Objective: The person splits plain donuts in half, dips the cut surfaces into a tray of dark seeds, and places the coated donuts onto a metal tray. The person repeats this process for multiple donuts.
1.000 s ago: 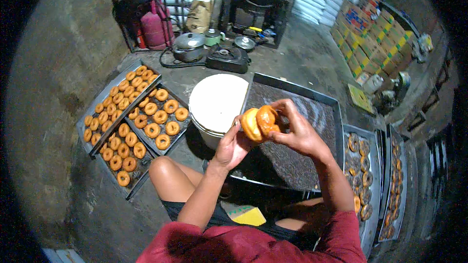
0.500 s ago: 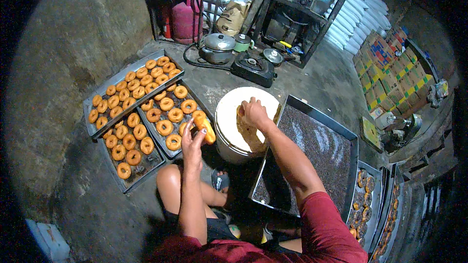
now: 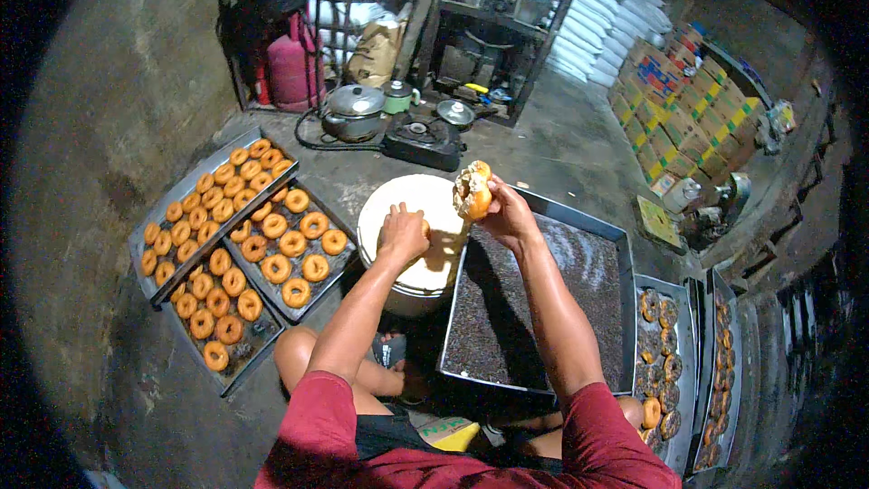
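A round tub (image 3: 380, 197) of pale cream stands in front of me. Fingers down, my left hand (image 3: 400, 237) is closed on a ring doughnut (image 3: 425, 228) at the cream's surface; only the doughnut's edge shows. My right hand (image 3: 510, 214) is raised at the tub's right rim, closed on a doughnut (image 3: 472, 192) with pale cream on its face; it may be more than one. Below that hand lies a deep metal tray (image 3: 450, 330) of dark brown sprinkles (image 3: 561, 308).
Trays of plain doughnuts (image 3: 294, 243) stand at the left, one overlapping the others. Trays of doughnuts with dark topping (image 3: 668, 367) are at the right. Beyond the tub are a gas stove (image 3: 424, 138), a lidded pot (image 3: 355, 110) and a pink gas cylinder (image 3: 296, 68). Boxes (image 3: 683, 118) are stacked far right.
My right hand has lifted from the cream and moved right with a cream-coated doughnut. My left hand has gone from above the doughnut trays to the cream with a doughnut. The view has shifted.
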Action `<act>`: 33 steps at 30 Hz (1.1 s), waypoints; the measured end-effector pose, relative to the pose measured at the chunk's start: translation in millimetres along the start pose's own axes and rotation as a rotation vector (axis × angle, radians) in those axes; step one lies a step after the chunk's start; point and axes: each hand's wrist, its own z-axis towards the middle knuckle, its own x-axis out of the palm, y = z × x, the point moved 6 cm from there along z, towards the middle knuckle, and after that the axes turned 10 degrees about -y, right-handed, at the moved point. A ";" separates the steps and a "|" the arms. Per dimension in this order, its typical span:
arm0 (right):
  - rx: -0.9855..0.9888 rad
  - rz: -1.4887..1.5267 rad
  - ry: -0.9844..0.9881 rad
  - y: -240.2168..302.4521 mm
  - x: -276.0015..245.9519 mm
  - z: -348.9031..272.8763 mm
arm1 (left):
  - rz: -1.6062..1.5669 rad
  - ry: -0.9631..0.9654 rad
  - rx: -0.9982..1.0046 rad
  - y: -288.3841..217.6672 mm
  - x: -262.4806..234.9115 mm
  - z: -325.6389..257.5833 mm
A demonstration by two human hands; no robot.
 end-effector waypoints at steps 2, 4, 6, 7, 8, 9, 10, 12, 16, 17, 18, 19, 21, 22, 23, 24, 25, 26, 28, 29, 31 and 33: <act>0.011 0.110 -0.021 13.2 11.6 -32.8 | -0.078 -0.014 -0.175 12.3 -17.4 -2.2; -0.090 0.034 -0.033 36.7 14.0 -65.9 | -0.651 -0.007 -0.353 6.4 -36.4 -7.5; -0.251 -0.216 -0.091 48.7 7.5 -84.3 | -1.652 0.079 -0.513 -1.0 -36.6 -12.0; -0.327 -0.370 -0.143 53.1 12.7 -94.7 | -1.941 0.102 -0.494 -19.6 -48.7 -21.5; -0.400 -0.526 -0.195 56.6 18.9 -103.8 | -2.073 0.180 -0.482 -38.8 -58.8 -30.6; -0.480 -0.578 -0.210 59.7 26.7 -115.2 | -2.133 0.209 -0.441 -61.4 -68.9 -39.6; -0.622 -0.799 -0.246 63.3 45.2 -124.2 | -2.185 0.220 -0.400 -73.0 -76.8 -47.4; -0.914 -1.074 -0.257 61.8 77.7 -149.4 | -2.203 0.244 -0.363 -83.7 -83.2 -56.4; -0.852 -1.084 -0.303 78.2 56.5 -174.1 | -2.085 0.295 -0.364 -108.2 -85.4 -80.9; -0.838 -1.106 -0.445 83.7 46.0 -174.4 | -2.034 0.296 -0.398 -118.6 -78.8 -82.2; -0.824 -1.033 -0.434 93.5 50.3 -181.5 | -1.983 0.298 -0.427 -129.3 -74.7 -82.0; -0.896 -1.044 -0.330 90.6 54.0 -189.6 | -2.059 0.308 -0.472 -137.4 -74.3 -84.3; -0.967 -1.186 -0.134 87.6 69.9 -214.9 | -2.139 0.363 -0.474 -142.1 -75.0 -86.5; -0.944 -1.200 -0.117 86.9 65.4 -217.4 | -2.176 0.387 -0.477 -141.6 -75.7 -87.3; -0.903 -1.180 -0.231 83.9 46.2 -210.2 | -2.212 0.411 -0.481 -142.8 -75.5 -87.7; -0.851 -1.170 -0.350 88.4 33.2 -208.3 | -2.212 0.437 -0.500 -150.6 -71.2 -88.9; -0.839 -1.196 -0.412 93.8 23.4 -210.2 | -2.211 0.462 -0.519 -159.2 -66.5 -89.5; -0.879 -1.224 -0.331 90.3 23.9 -219.6 | -2.209 0.485 -0.539 -165.7 -62.6 -90.8; -0.976 -1.254 -0.149 89.4 41.3 -239.0 | -2.270 0.500 -0.527 -166.4 -62.4 -91.0; -0.934 -1.234 -0.147 89.3 36.6 -240.9 | -2.295 0.498 -0.527 -165.3 -62.4 -88.8; -0.838 -1.255 -0.380 87.3 -0.2 -237.9 | -2.362 0.552 -0.526 -173.0 -61.4 -93.7; -0.756 -1.131 -0.432 86.5 -7.3 -238.3 | -2.008 0.291 -0.420 -181.0 -62.2 -97.3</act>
